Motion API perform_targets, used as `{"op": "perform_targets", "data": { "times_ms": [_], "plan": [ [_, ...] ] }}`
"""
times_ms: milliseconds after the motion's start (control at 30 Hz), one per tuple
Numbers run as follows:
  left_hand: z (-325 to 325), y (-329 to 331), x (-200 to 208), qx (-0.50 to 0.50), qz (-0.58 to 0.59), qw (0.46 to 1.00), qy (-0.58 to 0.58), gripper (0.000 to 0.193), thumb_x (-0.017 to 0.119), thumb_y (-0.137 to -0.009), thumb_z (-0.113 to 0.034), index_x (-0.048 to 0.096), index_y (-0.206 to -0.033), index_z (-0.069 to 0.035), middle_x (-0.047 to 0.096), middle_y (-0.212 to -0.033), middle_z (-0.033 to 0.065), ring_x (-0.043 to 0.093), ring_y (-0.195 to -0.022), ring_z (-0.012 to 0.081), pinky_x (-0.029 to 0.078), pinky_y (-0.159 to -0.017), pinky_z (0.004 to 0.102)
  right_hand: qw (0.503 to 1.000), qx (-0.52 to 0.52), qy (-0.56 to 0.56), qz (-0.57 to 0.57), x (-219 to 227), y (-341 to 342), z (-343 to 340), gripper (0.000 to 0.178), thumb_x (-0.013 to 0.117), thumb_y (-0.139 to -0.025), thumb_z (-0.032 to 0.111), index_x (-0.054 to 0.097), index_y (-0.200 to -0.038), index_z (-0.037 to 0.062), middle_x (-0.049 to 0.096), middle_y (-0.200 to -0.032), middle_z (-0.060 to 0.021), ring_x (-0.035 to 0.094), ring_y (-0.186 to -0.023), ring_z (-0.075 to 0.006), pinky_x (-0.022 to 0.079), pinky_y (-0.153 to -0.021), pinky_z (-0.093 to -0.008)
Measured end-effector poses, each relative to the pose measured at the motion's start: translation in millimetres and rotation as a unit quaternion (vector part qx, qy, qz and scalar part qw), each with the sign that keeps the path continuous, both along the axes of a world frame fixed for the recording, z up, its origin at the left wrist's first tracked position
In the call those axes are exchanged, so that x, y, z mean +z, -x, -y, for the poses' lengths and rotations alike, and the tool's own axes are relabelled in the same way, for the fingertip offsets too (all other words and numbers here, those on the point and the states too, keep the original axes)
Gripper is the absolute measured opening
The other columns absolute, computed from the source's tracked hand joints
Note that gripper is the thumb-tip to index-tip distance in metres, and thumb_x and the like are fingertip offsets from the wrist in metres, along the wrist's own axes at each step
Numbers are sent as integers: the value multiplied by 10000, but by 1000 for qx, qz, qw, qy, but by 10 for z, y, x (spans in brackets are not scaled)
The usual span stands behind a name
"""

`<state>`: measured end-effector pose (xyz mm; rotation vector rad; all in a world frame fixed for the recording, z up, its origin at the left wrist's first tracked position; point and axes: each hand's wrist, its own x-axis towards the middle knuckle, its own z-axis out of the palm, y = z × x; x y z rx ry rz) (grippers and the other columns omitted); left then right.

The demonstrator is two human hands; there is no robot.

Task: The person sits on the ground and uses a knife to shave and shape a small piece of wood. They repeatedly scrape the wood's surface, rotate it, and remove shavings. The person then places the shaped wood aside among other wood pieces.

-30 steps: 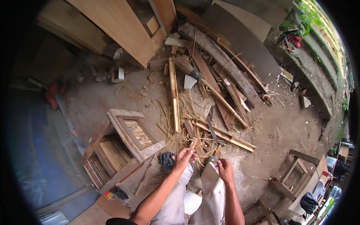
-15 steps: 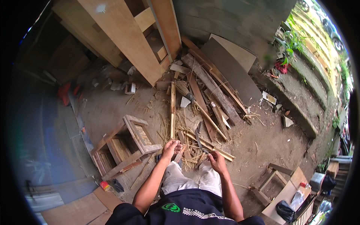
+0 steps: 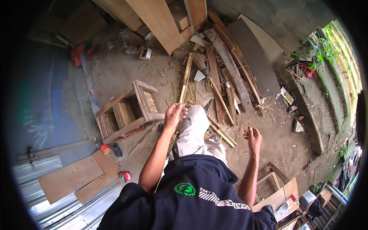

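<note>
My left hand (image 3: 176,114) is closed round the near end of a long split bamboo strip (image 3: 186,78), which points away from me with its hollow face up. My right hand (image 3: 253,138) is off to the right over the dirt floor, fingers loosely bent and apart, holding nothing that I can see. A dark blade (image 3: 208,104), probably a knife's, shows beside my raised knee; its handle is hidden. Another split bamboo piece (image 3: 224,134) lies on the ground by my foot, between my two hands.
A small wooden stool (image 3: 130,109) lies tipped at the left. Ahead are a broom (image 3: 216,92), planks (image 3: 230,69) and shavings. Concrete steps (image 3: 306,115) rise at the right. A wooden frame (image 3: 276,180) and board stand near right; a red can (image 3: 126,176) is near left.
My right hand has let go of the dark-bladed knife and swung out to the right. My left hand keeps the bamboo strip. My body and view have shifted, and one knee is raised.
</note>
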<state>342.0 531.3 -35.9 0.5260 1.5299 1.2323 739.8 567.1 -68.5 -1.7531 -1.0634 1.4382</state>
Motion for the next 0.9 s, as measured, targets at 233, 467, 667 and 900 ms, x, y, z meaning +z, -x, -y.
{"op": "perform_targets", "data": {
  "times_ms": [233,467,667,900],
  "plan": [
    [-644,161,9,44,37,998,6,260,585,-1009,-292,631,-1090,-49,694,-951,67,671,-850,157,541,-737,292,998,62,30,-11,-247,401,-370,349,540,-1042,271,618,-1160,-48,724,-942,-135,707,-805,-194,562,-694,-311],
    [-2085,312,-560,-5,85,996,40,237,582,-1010,-270,638,-1067,-47,698,-922,63,671,-813,142,537,-726,281,989,80,125,-7,-732,1068,-1383,324,533,-1038,253,623,-1120,-47,724,-912,-120,701,-775,-175,552,-674,-305],
    [-3617,580,-2035,82,189,975,83,245,614,-985,-299,639,-1052,-65,683,-860,66,661,-755,191,527,-678,322,987,109,112,42,-1797,1870,-2898,295,578,-1018,227,657,-961,-52,706,-801,-113,697,-723,-172,540,-643,-316],
    [-4125,361,-3776,195,345,908,135,204,571,-1010,-292,627,-1048,-100,666,-833,30,626,-726,147,494,-677,345,913,286,46,287,-4218,2216,-4905,292,623,-924,282,626,-1017,5,680,-857,-232,682,-821,-404,534,-739,-474]
  ]
}}
